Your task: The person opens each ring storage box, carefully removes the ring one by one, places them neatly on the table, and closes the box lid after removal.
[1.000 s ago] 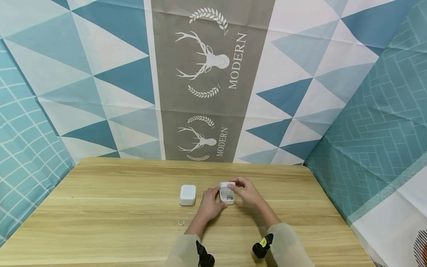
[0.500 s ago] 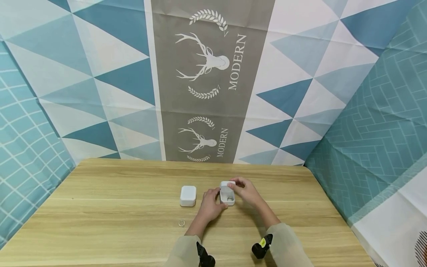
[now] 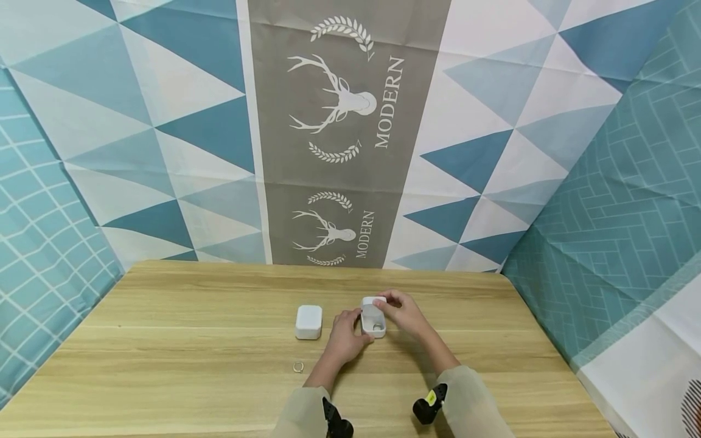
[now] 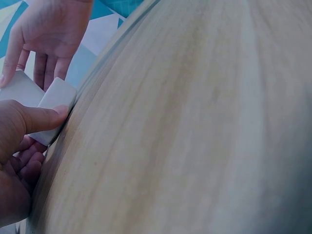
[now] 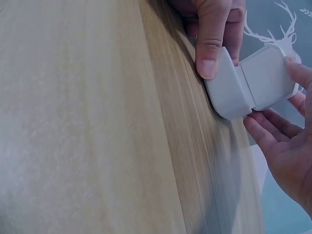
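Note:
A small white ring box point(image 3: 375, 332) stands on the table with its hinged lid raised. Inside it lies a small silvery ring point(image 3: 377, 326). My left hand point(image 3: 345, 338) grips the box's base, its thumb at the near side, as the left wrist view also shows. My right hand point(image 3: 404, 311) pinches the raised lid point(image 5: 269, 75) between thumb and fingers. A second white box point(image 3: 309, 322), its lid down, sits to the left of my left hand. Another ring point(image 3: 298, 367) lies loose on the wood, left of my left forearm.
The light wooden table point(image 3: 181, 353) has its back edge just behind the boxes. A patterned cloth point(image 3: 334, 140) hangs beyond that edge, with teal cloths at both sides. Black wrist cameras point(image 3: 430, 404) are strapped on both sleeves.

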`<state>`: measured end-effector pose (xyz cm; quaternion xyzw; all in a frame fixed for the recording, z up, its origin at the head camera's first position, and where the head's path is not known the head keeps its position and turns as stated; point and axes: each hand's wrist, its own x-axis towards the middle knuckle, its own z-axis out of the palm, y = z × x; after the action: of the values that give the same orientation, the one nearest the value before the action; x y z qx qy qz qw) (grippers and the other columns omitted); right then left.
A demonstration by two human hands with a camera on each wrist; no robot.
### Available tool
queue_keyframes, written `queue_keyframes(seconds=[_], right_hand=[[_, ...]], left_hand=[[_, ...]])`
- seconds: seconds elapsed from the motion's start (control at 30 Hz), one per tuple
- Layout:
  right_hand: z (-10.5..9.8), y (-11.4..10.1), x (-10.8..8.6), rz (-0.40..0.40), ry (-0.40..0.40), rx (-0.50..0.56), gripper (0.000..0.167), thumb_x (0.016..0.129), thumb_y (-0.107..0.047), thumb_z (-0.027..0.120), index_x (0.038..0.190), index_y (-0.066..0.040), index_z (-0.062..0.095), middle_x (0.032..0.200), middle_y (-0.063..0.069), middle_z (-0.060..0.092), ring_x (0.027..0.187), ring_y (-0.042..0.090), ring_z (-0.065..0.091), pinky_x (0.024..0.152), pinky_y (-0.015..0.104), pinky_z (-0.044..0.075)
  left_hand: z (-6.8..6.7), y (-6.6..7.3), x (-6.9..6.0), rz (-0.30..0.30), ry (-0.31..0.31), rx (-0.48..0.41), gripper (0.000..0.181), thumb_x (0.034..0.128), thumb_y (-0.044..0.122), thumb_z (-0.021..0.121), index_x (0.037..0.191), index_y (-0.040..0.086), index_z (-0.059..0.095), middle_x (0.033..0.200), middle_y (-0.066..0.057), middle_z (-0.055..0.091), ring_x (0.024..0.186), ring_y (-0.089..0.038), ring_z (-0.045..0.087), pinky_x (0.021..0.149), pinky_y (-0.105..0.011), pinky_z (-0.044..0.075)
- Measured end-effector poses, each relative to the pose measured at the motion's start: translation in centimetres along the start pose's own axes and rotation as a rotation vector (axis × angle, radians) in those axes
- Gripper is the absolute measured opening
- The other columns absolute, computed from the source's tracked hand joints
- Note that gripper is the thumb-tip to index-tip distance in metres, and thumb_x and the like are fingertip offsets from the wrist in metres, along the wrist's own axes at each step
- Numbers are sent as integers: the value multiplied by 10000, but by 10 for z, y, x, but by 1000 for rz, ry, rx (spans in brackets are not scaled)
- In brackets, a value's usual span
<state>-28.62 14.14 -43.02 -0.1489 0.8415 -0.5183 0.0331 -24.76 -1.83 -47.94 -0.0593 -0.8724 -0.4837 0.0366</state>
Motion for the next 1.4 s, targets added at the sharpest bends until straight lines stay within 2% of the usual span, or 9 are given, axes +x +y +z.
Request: queue_keyframes(seconds=[0.07,0.23,0.3,0.67,1.4], right_hand=[[0,-2,1,18,-1,4,267,908,-199,608,1096,-13,638,1038,109,664,909,150,587,807,264,480],[4,24,13,12,27,6,277,898,-246,624,1094,-53,651,1043,77,669,915,136,594,800,254,486],[5,26,14,4,36,5,276,891,-263,632,1083,-66,658,1034,64,672,908,121,598,802,248,488],[6,21,11,16,73,19,260,870,-280,656,1048,-91,675,1000,29,680,907,115,610,827,284,505],[6,23,11,7,68,11,312,885,-307,634,1098,-80,655,1014,38,670,919,131,605,822,299,507]], left_hand=[[0,0,0,-1,0,0,651,755,147,760,1306,-62,482,1226,-201,537,1164,-337,458,1024,-499,389],[-1,1,0,1,-2,5,646,757,144,758,1303,-67,483,1222,-205,537,1157,-340,462,1013,-503,395],[-1,2,0,1,-3,3,647,758,143,758,1303,-69,481,1222,-206,537,1156,-341,461,1012,-504,395],[-2,2,-2,-9,-9,-2,667,760,149,757,1314,-79,464,1238,-209,529,1168,-340,453,1023,-500,390],[0,0,-1,7,2,3,659,757,155,757,1307,-73,475,1228,-204,536,1159,-333,458,1019,-501,393]])
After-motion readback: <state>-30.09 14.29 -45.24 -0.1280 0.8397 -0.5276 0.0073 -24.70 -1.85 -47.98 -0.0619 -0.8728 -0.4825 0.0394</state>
